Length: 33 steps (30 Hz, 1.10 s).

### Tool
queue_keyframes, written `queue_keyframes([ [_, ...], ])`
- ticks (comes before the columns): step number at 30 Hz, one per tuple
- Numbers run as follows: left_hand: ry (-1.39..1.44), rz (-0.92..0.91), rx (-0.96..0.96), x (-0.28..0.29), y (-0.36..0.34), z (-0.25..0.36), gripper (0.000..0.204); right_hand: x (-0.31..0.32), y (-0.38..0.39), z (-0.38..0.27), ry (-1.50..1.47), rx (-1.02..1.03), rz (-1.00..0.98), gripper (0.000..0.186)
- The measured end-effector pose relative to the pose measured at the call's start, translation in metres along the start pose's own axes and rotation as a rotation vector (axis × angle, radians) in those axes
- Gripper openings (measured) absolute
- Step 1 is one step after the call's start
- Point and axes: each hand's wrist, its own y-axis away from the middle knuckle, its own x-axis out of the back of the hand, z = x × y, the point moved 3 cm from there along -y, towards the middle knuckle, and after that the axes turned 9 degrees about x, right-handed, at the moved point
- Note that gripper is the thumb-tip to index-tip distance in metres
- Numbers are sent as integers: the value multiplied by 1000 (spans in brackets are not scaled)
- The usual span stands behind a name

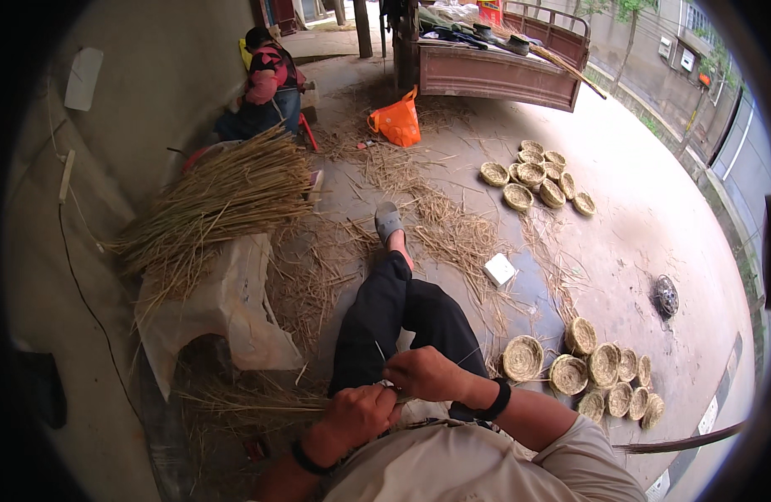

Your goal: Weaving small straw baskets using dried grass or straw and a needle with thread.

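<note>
My left hand (360, 418) and my right hand (429, 374) meet over my lap, both with fingers closed. Between them is a small pale piece, mostly hidden by the fingers, so I cannot make out its kind. A thin strand (380, 350) sticks up beside the fingertips. Loose straw stalks (260, 405) lie to the left, their ends reaching close to my left hand. Farther left, a large bundle of straw (222, 197) rests on a cloth-covered stand (243, 293). On the floor at my right sit several small round woven straw baskets (522, 358).
More straw baskets (532, 173) are grouped farther off. Loose straw (440, 222) litters the floor around a white square object (499, 269). An orange bag (396, 121) stands near a cart (494, 75). Another person (268, 88) sits by the wall. A dark round object (666, 296) lies right.
</note>
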Motion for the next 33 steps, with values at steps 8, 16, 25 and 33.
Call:
queue_keyframes([
  [8,74,-44,-21,-4,6,2,20,-1,14,-1,-434,-76,120,29],
  [16,-90,-115,201,12,21,-57,18,75,42,-12,-1595,-218,563,19],
  [25,-420,-125,640,90,135,-208,21,255,232,96,-877,-328,1354,16],
  [33,-499,-225,784,105,163,-220,23,310,324,117,-466,-426,1713,14],
])
